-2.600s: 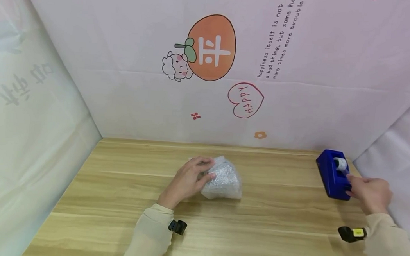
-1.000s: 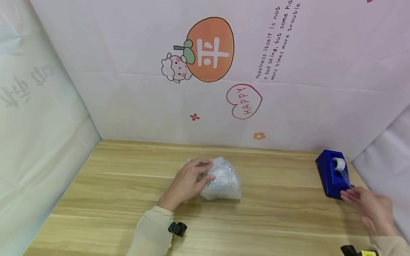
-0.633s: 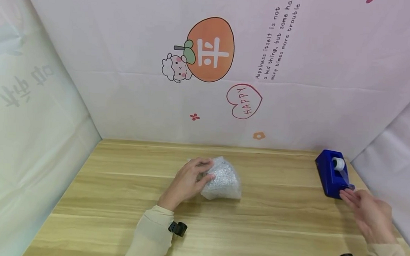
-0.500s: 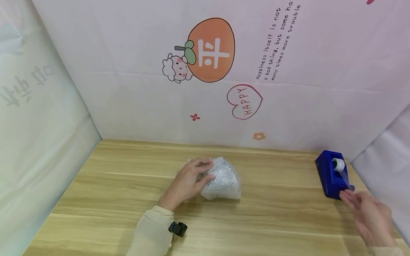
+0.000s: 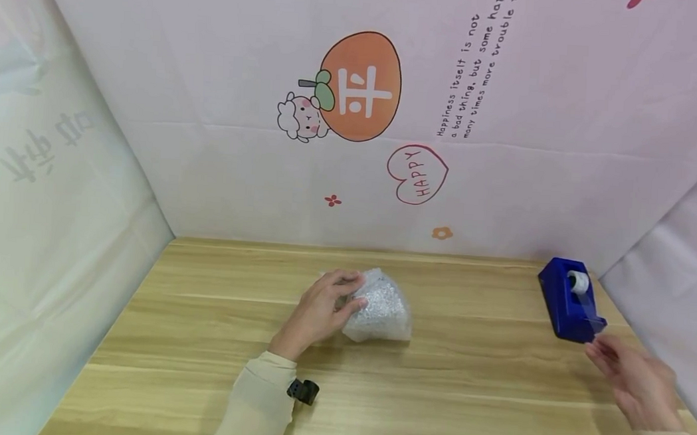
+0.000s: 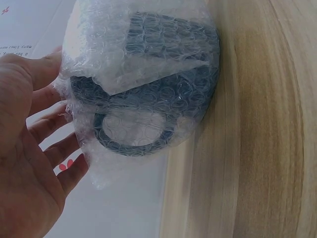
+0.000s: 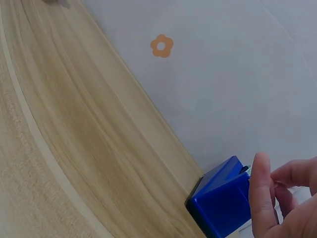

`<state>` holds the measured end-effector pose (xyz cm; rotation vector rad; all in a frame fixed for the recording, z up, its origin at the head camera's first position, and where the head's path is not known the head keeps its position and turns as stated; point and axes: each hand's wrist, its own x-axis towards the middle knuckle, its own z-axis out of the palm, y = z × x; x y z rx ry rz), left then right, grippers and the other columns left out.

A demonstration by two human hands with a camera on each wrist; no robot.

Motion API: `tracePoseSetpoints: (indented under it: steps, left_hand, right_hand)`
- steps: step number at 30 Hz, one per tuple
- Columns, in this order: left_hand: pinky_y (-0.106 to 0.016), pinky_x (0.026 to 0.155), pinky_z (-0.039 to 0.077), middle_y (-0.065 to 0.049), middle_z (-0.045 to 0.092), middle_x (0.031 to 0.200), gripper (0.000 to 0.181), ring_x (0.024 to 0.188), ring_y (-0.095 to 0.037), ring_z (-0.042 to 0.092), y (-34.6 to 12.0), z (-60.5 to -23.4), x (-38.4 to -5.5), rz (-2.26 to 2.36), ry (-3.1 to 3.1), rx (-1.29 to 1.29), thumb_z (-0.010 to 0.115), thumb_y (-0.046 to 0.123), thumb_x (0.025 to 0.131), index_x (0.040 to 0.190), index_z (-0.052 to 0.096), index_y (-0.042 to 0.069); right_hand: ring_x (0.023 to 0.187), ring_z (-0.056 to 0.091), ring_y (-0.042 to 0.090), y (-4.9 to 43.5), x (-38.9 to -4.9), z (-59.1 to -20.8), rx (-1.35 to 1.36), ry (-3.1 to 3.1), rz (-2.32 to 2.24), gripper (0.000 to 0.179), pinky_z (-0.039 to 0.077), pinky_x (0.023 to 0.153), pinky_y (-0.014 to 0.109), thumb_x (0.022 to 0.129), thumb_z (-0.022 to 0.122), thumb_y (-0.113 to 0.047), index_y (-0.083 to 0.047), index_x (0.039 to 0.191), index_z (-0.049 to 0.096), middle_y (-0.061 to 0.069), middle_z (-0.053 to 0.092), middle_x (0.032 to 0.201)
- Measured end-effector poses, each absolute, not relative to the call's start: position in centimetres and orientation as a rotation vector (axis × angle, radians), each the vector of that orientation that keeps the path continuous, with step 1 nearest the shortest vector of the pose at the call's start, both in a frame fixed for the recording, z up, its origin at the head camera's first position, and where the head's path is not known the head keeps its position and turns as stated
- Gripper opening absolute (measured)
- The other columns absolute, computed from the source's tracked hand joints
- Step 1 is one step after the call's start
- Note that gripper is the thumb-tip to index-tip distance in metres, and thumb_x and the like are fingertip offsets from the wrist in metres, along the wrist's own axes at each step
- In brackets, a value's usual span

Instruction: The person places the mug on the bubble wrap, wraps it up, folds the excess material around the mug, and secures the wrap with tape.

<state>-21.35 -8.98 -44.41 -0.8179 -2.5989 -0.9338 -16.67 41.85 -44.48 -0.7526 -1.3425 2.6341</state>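
Observation:
A mug wrapped in bubble wrap (image 5: 383, 313) stands near the middle of the table. Through the clear bubbles the left wrist view shows a dark blue mug (image 6: 173, 89) and its looped handle. My left hand (image 5: 317, 309) holds the wrapping from the left, thumb on one side and fingers on the other. Off to the right stands a blue tape dispenser (image 5: 559, 303) with a white roll of tape (image 5: 578, 283). Clear tape runs from the roll past the cutter to my right hand (image 5: 638, 381), whose fingertips pinch the tape's end just in front of the dispenser.
The wooden table (image 5: 208, 355) meets a printed white cloth wall (image 5: 237, 177) at the back. Similar cloth hangs at left and right, and the dispenser stands close to the back right corner. Each wrist carries a small black camera (image 5: 304, 392).
My right hand has gone from the dispenser's cutter down and toward me, drawing out the tape. My left hand and the wrapped mug have stayed in place.

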Motion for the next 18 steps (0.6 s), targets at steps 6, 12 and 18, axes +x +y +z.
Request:
tracePoseSetpoints:
  steps: [6, 12, 18]
  left_hand:
    - [-0.045, 0.112, 0.041, -0.008, 0.059, 0.14, 0.047, 0.128, -0.024, 0.055, -9.0, -44.4, -21.3, -0.947, -2.589, -0.812, 0.068, 0.031, 0.099, 0.135, 0.062, 0.003]
    - [-0.047, 0.109, 0.043, -0.009, 0.06, 0.139, 0.046, 0.128, -0.025, 0.055, -8.9, -44.5, -21.4, -0.942, -2.578, -0.823, 0.067, 0.031, 0.099, 0.135, 0.063, 0.002]
    - [-0.05, 0.111, 0.04, -0.009, 0.06, 0.139, 0.046, 0.129, -0.026, 0.054, -8.9, -44.4, -21.3, -0.958, -2.577, -0.823, 0.068, 0.03, 0.099, 0.135, 0.063, 0.002]
  right_hand:
    - [0.072, 0.073, 0.017, 42.4, -16.8, -44.8, -0.682, -1.57, 2.621, 0.038, 0.061, 0.07, 0.029, 0.099, 0.049, 0.01, -0.004, 0.075, 0.076, 0.007, 0.073, 0.077]
    - [0.068, 0.068, 0.013, 43.2, -17.7, -44.7, -0.757, -1.839, 2.526, 0.025, 0.058, 0.061, 0.026, 0.1, 0.065, -0.013, -0.013, 0.077, 0.075, 0.0, 0.07, 0.075]
    - [0.058, 0.061, 0.008, 43.1, -18.8, -44.5, -0.973, -2.047, 2.267, 0.024, 0.049, 0.051, 0.024, 0.089, 0.08, -0.029, -0.017, 0.071, 0.07, -0.005, 0.067, 0.066]
